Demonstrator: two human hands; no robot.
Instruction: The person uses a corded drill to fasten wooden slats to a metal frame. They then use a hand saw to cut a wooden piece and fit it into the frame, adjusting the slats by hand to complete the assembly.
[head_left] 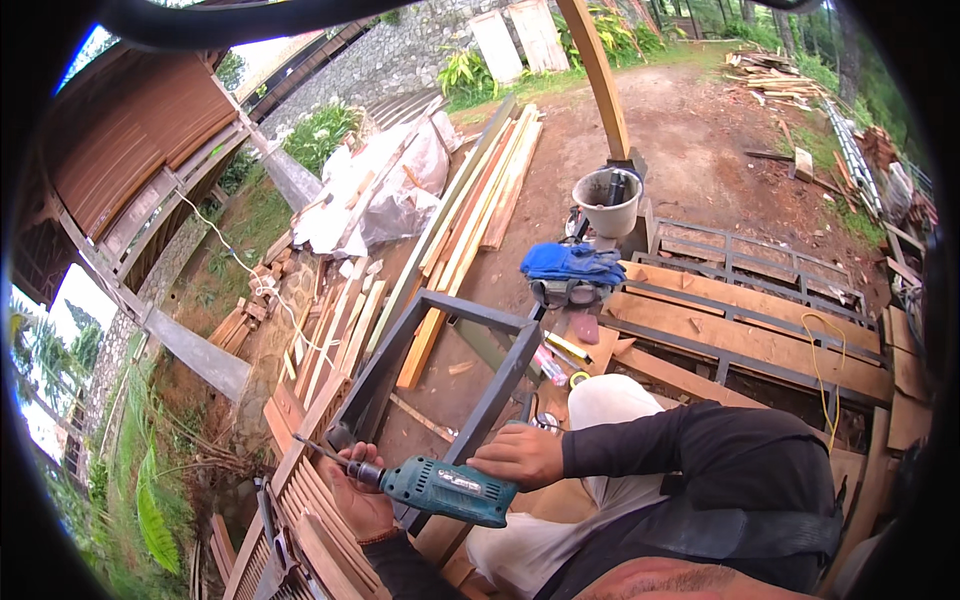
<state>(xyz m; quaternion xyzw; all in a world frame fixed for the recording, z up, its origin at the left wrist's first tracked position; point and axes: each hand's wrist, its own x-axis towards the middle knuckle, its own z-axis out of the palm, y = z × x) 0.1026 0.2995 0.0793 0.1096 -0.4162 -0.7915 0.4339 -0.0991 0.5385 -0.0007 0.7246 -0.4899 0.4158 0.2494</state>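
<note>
A teal power drill (452, 490) lies sideways across my lap area, its long bit (318, 447) pointing left. The fingers of my left hand (362, 505) are curled round the front of the drill, at the black chuck. My right hand (520, 456) grips the rear part of its body from above; part of the handle is hidden. Just beyond the drill stands a dark grey rectangular frame (487, 378), with one side close to both hands. Under my left hand is a stack of slatted wood (325, 520).
Long timber planks (470, 235) lie ahead. A pale bucket (607, 215) hangs by a wooden post (597, 80), with a blue tool bag (572, 265) below it. A tape measure (579, 379) is near my knee. At right are metal frames with boards (760, 350) and a yellow cord (825, 385).
</note>
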